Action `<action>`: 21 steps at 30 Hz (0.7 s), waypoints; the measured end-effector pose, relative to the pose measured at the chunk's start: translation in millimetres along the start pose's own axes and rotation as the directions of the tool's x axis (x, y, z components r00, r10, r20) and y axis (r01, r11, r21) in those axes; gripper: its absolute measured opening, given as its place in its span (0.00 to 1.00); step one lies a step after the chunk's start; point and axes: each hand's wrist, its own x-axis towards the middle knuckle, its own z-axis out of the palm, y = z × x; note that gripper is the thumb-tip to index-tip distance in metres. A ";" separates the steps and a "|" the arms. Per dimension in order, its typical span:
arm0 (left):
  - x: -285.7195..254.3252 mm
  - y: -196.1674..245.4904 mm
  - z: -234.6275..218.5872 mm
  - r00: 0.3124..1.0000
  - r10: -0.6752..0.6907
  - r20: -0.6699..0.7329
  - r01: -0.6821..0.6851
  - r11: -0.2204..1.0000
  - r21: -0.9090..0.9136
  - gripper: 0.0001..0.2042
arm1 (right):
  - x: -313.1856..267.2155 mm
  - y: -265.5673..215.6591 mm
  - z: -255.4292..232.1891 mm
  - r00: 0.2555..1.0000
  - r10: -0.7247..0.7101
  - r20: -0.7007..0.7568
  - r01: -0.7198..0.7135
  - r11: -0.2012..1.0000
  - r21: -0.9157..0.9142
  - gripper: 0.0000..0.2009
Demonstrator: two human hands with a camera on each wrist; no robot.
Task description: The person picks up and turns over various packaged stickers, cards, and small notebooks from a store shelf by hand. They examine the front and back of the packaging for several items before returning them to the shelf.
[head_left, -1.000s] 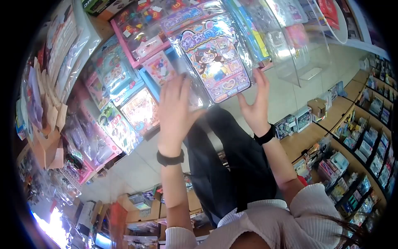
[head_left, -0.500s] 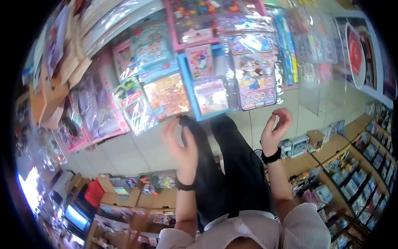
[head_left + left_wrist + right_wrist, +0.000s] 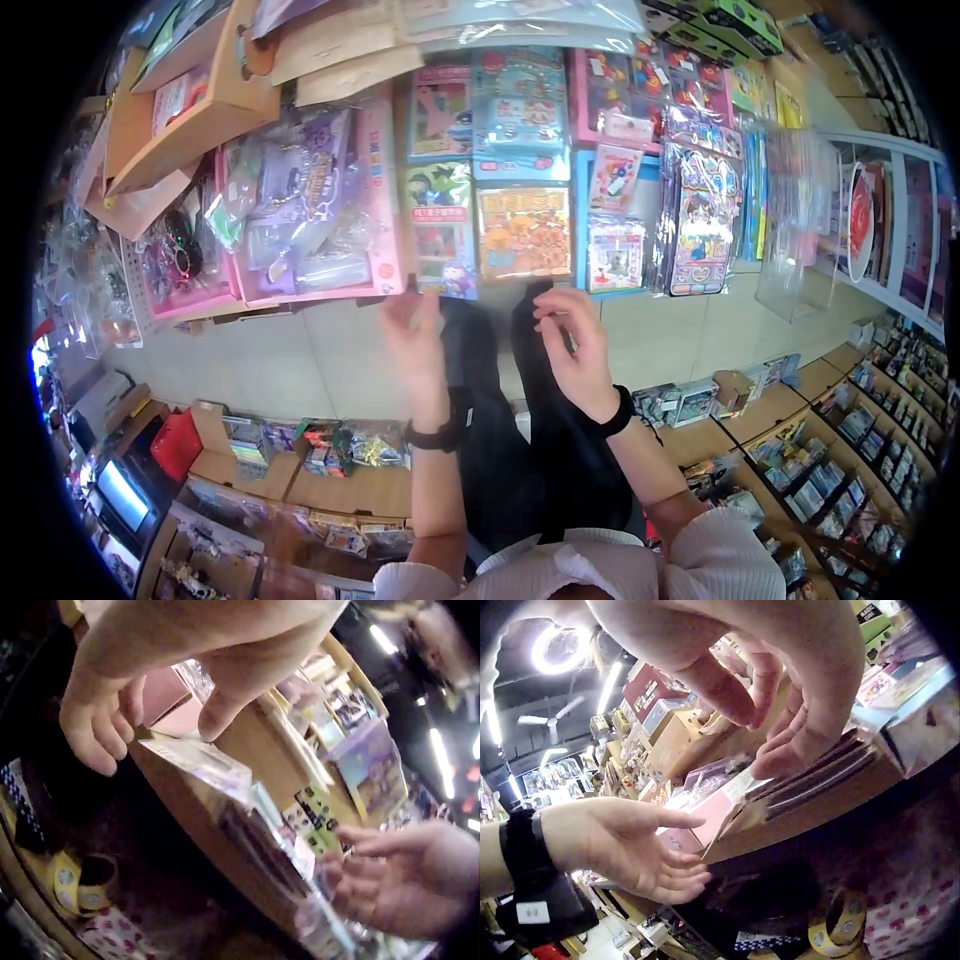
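Observation:
My left hand (image 3: 412, 345), blurred in the head view, is at the front edge of the display, just below a green and purple packet (image 3: 440, 225). In the left wrist view the thumb and fingers of this hand stand apart on either side of a flat packet's corner (image 3: 199, 765), with nothing gripped. My right hand (image 3: 575, 350) hovers over the dark trousers, below an orange picture packet (image 3: 525, 235). Its fingers (image 3: 780, 746) are loosely bent and hold nothing.
A pink box (image 3: 380, 200) of wrapped goods lies at left, below a wooden holder (image 3: 190, 110). To the right are a blue tray (image 3: 650, 185), a purple character pack (image 3: 705, 220) and a clear plastic stand (image 3: 795, 230). Goods shelves (image 3: 860, 440) stand behind the person.
The view has shifted left along the display. Both hands have drawn back from the purple character pack and now are at the green and orange packets, the right hand closer to the left.

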 end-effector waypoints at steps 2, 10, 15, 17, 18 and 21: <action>-1.0 0.5 5.4 0.981 -0.186 0.049 0.192 0.952 -0.240 0.16 | 2.6 3.0 14.5 1.000 0.012 0.005 -0.012 1.000 -0.010 0.10; -12.2 27.5 -18.9 0.845 -0.113 0.523 0.387 0.804 -0.451 0.08 | 9.2 -20.6 42.3 0.968 0.240 -0.073 -0.230 0.966 0.117 0.12; -25.0 41.5 -15.8 0.797 -0.001 0.604 0.161 0.964 -0.211 0.10 | 12.6 -29.5 43.5 0.954 0.240 -0.182 -0.154 0.908 0.390 0.15; -10.6 78.8 -0.8 0.745 0.080 0.662 -0.083 0.996 -0.026 0.11 | 20.0 -25.3 35.6 0.873 0.298 -0.386 -0.080 0.868 0.490 0.14; -2.8 91.0 12.4 0.727 0.108 0.678 -0.181 0.983 0.036 0.12 | 23.1 -22.3 30.0 0.752 0.361 -0.552 0.013 0.829 0.559 0.13; 23.2 108.3 58.0 0.742 0.445 0.502 -0.597 0.778 0.193 0.17 | 30.1 -26.4 10.0 0.729 0.343 -0.592 0.140 0.772 0.620 0.11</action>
